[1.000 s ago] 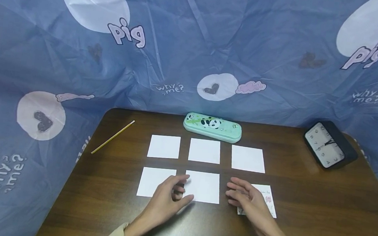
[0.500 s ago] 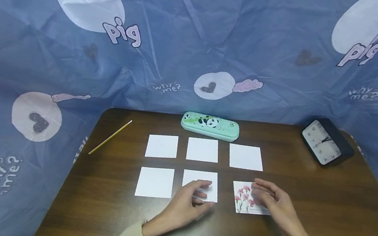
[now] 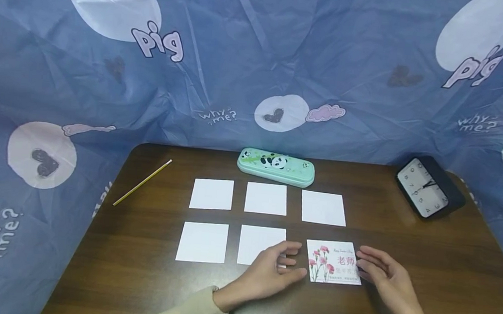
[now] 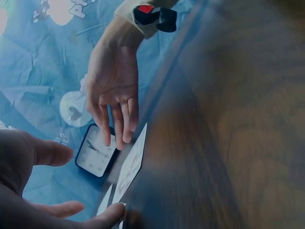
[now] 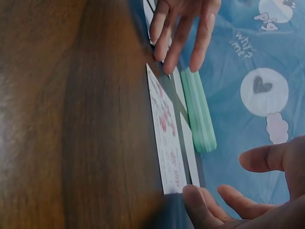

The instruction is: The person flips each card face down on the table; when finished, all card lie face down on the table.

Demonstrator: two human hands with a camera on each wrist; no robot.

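Dark wood table [image 3: 133,276] nearest. Left hand [image 3: 275,269] and right hand [image 3: 380,275] flanking flower-printed card [image 3: 333,262], face up, flat on table; fingertips at its edges, grip slack, fingers extended, holding nothing. Left of card, two blank cards [image 3: 202,242]. Beyond, three blank cards, green pencil case [image 3: 276,167], clock [image 3: 425,193], pencil [image 3: 142,182].

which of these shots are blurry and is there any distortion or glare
Head view: sharp, wide-angle bending of the backdrop, soft sheen on the table. Left wrist view: heavily blurred wood, flower card smeared. Right wrist view: near tabletop soft, flower card fairly clear.
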